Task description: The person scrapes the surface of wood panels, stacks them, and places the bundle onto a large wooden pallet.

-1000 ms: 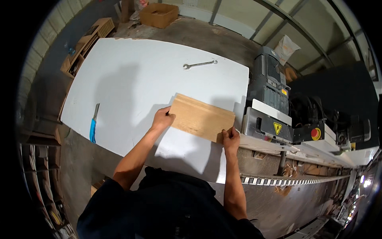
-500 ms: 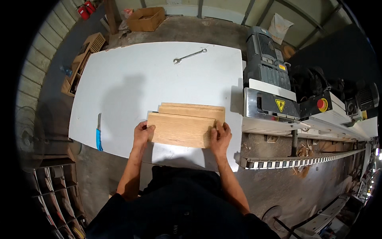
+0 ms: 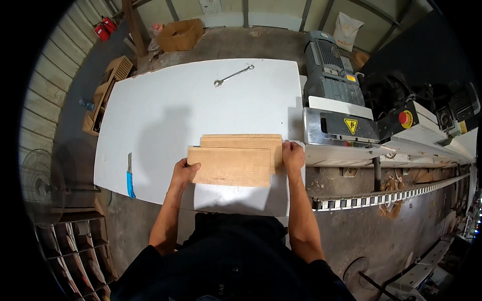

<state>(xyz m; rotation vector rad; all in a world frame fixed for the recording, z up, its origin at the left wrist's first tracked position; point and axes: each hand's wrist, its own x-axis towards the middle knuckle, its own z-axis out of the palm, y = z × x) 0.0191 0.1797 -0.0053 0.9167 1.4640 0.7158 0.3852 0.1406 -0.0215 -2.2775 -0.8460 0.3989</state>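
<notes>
Two flat, light-brown wooden boards overlap on the white tabletop. The front board (image 3: 231, 166) lies nearer me and covers part of the rear board (image 3: 276, 156), which sticks out behind it and to the right. My left hand (image 3: 185, 173) grips the front board's left end, thumb on its upper face. At the far right corner of the rear board, my right hand (image 3: 293, 156) has its fingers closed on the edge. Whether more boards lie underneath is hidden.
A combination wrench (image 3: 234, 76) lies at the table's far side, a blue-handled knife (image 3: 130, 176) near its left edge. A grey-motored machine (image 3: 334, 75) with a red stop button (image 3: 403, 117) adjoins the white table (image 3: 150, 95) on the right. Slotted shelves (image 3: 75, 251) stand lower left.
My right hand has left the front board's right end and moved right and away from me to the rear board's edge. My left hand keeps its grip. The whole view has shifted slightly.
</notes>
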